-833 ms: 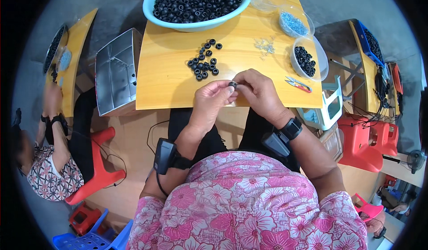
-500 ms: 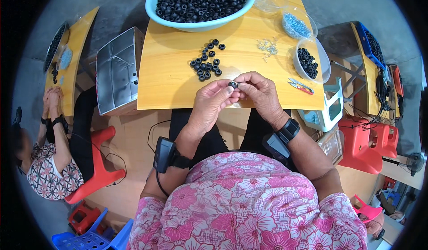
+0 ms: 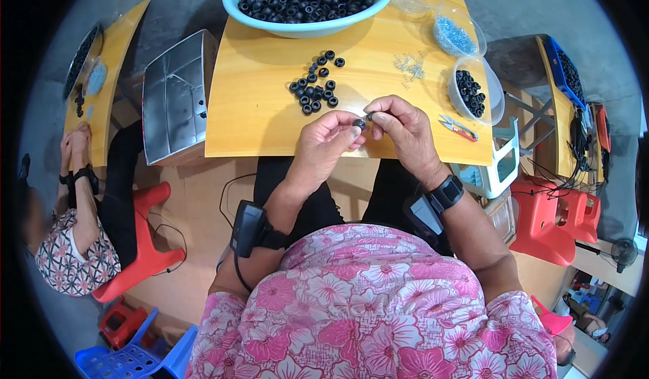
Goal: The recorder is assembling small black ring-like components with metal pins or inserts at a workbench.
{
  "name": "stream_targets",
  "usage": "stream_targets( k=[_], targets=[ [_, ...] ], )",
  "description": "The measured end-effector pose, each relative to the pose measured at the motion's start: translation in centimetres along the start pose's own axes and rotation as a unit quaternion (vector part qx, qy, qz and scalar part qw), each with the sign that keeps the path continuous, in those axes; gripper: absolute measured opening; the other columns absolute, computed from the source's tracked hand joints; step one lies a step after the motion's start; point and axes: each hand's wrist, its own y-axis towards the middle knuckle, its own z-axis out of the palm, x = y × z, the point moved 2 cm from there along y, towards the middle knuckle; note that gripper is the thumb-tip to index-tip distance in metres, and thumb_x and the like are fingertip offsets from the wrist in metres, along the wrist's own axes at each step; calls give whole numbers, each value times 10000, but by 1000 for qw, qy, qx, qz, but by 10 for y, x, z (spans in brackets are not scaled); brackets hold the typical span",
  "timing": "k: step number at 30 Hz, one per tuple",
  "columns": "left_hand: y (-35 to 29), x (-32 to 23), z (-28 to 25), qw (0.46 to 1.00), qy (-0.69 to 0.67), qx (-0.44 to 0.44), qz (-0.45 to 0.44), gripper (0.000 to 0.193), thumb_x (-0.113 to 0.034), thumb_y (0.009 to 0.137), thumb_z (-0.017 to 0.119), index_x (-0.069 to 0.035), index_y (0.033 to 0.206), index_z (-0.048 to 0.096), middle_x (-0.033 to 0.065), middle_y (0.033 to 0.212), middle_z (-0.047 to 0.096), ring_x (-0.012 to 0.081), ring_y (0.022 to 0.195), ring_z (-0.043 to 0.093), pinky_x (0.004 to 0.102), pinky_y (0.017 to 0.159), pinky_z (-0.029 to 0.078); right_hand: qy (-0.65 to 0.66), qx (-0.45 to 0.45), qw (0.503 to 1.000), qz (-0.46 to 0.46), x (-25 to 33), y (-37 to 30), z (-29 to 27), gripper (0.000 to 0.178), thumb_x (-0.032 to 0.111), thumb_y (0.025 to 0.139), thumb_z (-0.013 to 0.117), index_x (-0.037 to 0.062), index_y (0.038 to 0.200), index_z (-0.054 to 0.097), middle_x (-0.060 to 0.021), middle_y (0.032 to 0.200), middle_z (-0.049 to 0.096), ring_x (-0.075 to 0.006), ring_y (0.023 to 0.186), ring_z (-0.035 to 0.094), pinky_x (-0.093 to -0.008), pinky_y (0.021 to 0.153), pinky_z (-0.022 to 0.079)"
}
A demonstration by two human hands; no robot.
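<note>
In my left hand point(image 3: 323, 144) a small round black plastic part point(image 3: 359, 124) is pinched between thumb and fingers, above the table's near edge. Close beside it, my right hand point(image 3: 405, 130) is closed at the fingertips on a small dark piece point(image 3: 370, 116), too small to make out fully. A short gap separates the two pieces. Just beyond my left hand lies a loose group of black ring-shaped parts point(image 3: 316, 95). Small clear bits point(image 3: 410, 66) are scattered on the wood farther right. Red-handled thread snips point(image 3: 458, 128) rest to the right of my right hand.
A light-blue basin point(image 3: 307, 30) heaped with black parts stands at the table's point(image 3: 257, 132) far side. Along the right are a clear tub of black parts point(image 3: 470, 94) and one of bluish clear bits point(image 3: 454, 36). A silver-lined box point(image 3: 174, 102) adjoins the left edge. Another person point(image 3: 81, 244) sits at far left.
My hands have drawn slightly apart; the right fingertips with the dark piece have lifted away from the black part in my left hand. The whole view has shifted a little.
</note>
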Motion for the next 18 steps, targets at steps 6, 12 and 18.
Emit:
stream_targets(
  k=[6, 12, 18],
  targets=[
    [2, 2, 0, 1000, -8, 9, 10, 197, -113, 933, 539, 12, 1081, 574, 77, 972, 644, 124, 895, 609, 279, 843, 492, -27, 19, 999, -5, 2, 2, 4, 106, 9, 895, 544, -30, 978, 596, -36, 832, 608, -83, 705, 553, -222, 673, 474],
    [1, 4, -2, 1000, 1, 4, 4, 209, -127, 938, 540, 15, 1087, 574, 85, 977, 647, 129, 898, 616, 283, 853, 493, -58, 23, 998, -5, 7, 2, 5, 92, 10, 896, 546, -30, 953, 607, -37, 822, 614, -81, 694, 553, -221, 662, 478],
    [0, 2, -1, 1000, -1, -2, 1, 209, -137, 936, 550, 13, 1079, 579, 77, 968, 645, 123, 881, 612, 277, 846, 490, -47, 19, 999, -1, 5, 2, 4, 97, 10, 896, 546, -33, 958, 606, -39, 821, 616, -82, 691, 558, -221, 661, 481]
  ],
)
